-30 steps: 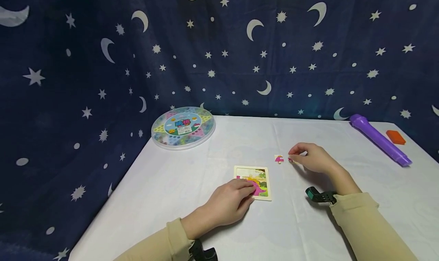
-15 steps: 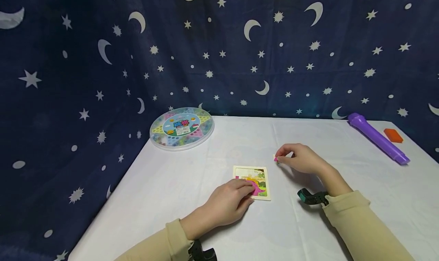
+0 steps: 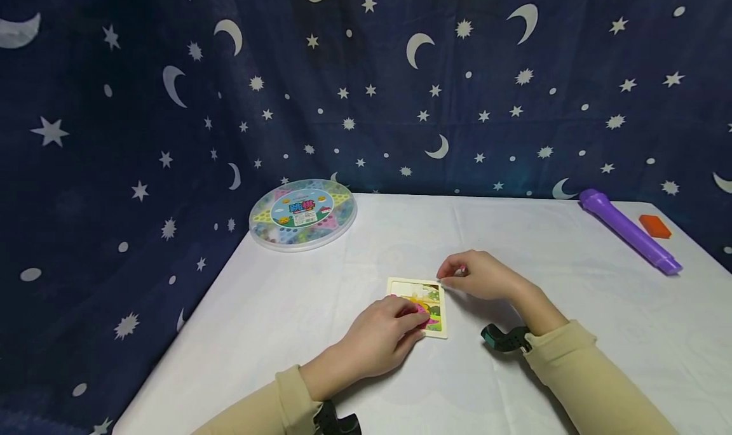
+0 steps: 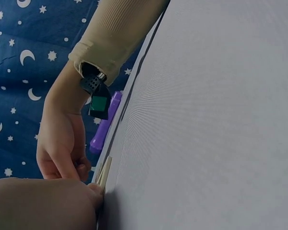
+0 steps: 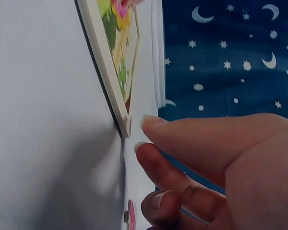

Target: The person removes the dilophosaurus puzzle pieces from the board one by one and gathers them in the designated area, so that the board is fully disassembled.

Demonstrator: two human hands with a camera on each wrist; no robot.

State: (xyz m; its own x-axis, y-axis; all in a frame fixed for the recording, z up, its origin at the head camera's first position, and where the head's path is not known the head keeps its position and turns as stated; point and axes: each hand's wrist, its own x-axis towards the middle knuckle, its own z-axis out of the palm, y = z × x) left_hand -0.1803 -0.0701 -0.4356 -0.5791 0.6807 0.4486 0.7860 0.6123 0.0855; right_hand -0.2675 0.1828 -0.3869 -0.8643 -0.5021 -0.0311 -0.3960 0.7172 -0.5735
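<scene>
A small square jigsaw puzzle (image 3: 442,311) with a pale frame lies on the white table; its picture shows pink, yellow and green. My left hand (image 3: 374,336) grips its near left part, fingers bent over the picture and thumb at the near edge, hiding that part. At the far right corner is my right hand (image 3: 483,276), thumb and forefinger slightly apart. In the right wrist view, nothing shows between these fingertips, which are right by the corner of the frame. A loose pink puzzle piece (image 5: 130,215) lies on the table beyond the right hand's curled fingers, mostly hidden in the head view.
A round, clear-lidded board game box (image 3: 303,216) stands at the back left. Toward the back right lie a purple tube (image 3: 629,232) and an orange hexagonal piece (image 3: 655,226). A dark curtain (image 3: 366,105) with stars and moons hangs behind the table.
My right hand has moved left and nearer, from the loose pieces to the puzzle's far right corner. The puzzle has shifted slightly toward me. My left hand has stayed on it.
</scene>
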